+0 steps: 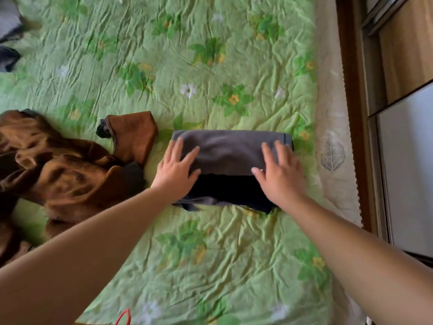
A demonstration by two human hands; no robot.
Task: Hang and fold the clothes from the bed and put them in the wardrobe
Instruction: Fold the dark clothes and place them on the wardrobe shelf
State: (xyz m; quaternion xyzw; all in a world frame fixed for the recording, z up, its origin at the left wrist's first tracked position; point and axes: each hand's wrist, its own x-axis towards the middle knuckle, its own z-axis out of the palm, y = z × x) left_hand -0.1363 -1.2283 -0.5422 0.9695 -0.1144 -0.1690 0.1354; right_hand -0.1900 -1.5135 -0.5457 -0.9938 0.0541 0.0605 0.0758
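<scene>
The folded grey garment (230, 151) lies mid-bed (210, 254), pressed flat by the left hand (174, 171) at its 9 o'clock end and the right hand (280, 177) at 3 o'clock. The fingers (280, 148) are extended, grasping nothing, judged to set the crease. A brown garment (70, 170) is left unfolded at 9 o'clock.

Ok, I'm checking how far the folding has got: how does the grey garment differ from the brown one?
The grey garment is folded into a rectangle; the brown garment lies crumpled. The left hand and right hand press flat on the grey garment; neither touches the brown garment. Both lie on the green bedspread.
</scene>
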